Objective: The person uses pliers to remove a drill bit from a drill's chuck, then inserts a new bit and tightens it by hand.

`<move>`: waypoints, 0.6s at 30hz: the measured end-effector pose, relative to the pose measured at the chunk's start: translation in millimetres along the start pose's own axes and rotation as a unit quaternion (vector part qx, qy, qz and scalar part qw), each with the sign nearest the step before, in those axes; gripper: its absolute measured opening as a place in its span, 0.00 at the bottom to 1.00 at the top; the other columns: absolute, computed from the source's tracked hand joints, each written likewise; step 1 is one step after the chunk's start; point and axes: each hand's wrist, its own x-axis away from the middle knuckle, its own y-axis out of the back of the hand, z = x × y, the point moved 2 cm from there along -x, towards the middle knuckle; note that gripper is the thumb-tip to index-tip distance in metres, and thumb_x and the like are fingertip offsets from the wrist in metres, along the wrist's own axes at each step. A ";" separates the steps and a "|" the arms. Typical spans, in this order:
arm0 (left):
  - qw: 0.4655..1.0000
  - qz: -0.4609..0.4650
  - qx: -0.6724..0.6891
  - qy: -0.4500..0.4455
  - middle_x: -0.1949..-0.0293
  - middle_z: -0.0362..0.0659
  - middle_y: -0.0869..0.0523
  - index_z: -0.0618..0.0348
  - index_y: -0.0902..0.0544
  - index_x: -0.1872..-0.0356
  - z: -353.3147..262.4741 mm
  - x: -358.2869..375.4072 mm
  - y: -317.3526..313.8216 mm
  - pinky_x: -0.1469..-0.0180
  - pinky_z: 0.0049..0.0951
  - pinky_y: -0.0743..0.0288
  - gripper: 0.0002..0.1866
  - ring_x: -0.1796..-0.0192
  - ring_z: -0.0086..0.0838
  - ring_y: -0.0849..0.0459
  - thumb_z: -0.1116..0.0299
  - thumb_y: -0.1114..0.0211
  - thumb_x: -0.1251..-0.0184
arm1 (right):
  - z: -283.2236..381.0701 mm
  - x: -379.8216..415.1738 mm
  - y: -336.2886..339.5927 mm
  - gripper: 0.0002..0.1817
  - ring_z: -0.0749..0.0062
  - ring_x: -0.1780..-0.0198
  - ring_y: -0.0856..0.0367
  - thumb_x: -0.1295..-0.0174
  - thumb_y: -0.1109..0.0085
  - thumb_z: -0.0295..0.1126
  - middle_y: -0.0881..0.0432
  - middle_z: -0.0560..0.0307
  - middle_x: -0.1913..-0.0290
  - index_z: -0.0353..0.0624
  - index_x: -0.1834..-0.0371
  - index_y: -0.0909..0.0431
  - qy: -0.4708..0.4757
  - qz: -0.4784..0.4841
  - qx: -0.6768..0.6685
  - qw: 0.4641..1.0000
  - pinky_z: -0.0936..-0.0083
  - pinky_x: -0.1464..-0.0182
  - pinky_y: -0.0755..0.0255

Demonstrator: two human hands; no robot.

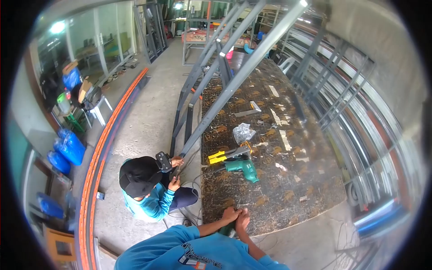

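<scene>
Two hands: the wearer's left hand (229, 215) and right hand (243, 219) meet side by side at the near edge of the workbench (288, 189), forearms in blue sleeves reaching up from the bottom of the view.
Fingers: both sets are curled together over a small dark green object (227, 230) at the bench edge; it is mostly hidden, so I cannot tell what it is or how firmly it is gripped.
Bench surface: a dark board with a worn, patterned top, littered with pale scraps and strips.
Green power drill (243, 168): lying on its side on the bench, well apart from the wearer's hands, its cable trailing off the left edge.
Yellow-handled tool (225, 155): lying just beside the drill, on its far side.
Clear plastic bag (243, 132): crumpled on the bench beyond the yellow-handled tool.
Grey steel frame (234, 85): long bars running from the bench's left edge up and away towards the far end of the workshop.
Co-worker (146, 189): a person in a black cap and blue top crouches on the concrete floor left of the bench, both hands at the lower end of the steel frame.
Orange rails (101, 153): long lengths laid along the floor at left.
Blue bags (69, 146): piled against the left wall.
</scene>
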 end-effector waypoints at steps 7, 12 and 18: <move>0.998 -0.011 -0.011 -0.066 0.86 0.44 0.32 0.62 0.27 0.83 -1.3 5.7 -5.6 0.81 0.37 0.41 0.29 0.84 0.30 0.34 0.42 0.44 0.42 | -13.3 -3.3 -3.1 0.26 0.36 0.62 0.27 0.36 0.67 0.51 0.23 0.34 0.65 0.40 0.65 0.24 0.009 -0.044 -0.044 0.998 0.50 0.60 0.36; 0.994 -0.050 -0.095 0.035 0.70 0.60 0.19 0.69 0.20 0.69 -4.7 9.9 -10.7 0.62 0.45 0.24 0.32 0.65 0.51 0.19 0.41 0.44 0.49 | -34.6 -11.0 -3.6 0.28 0.43 0.61 0.25 0.36 0.66 0.51 0.22 0.35 0.63 0.36 0.61 0.24 -0.041 0.001 -0.053 0.998 0.57 0.59 0.36; 0.994 -0.091 -0.066 0.011 0.78 0.55 0.23 0.67 0.21 0.76 -2.1 14.3 -7.0 0.71 0.44 0.29 0.30 0.74 0.46 0.24 0.42 0.43 0.48 | -39.5 -8.7 -10.9 0.35 0.39 0.68 0.26 0.37 0.66 0.56 0.24 0.33 0.72 0.29 0.76 0.27 -0.056 -0.037 -0.013 0.998 0.50 0.66 0.37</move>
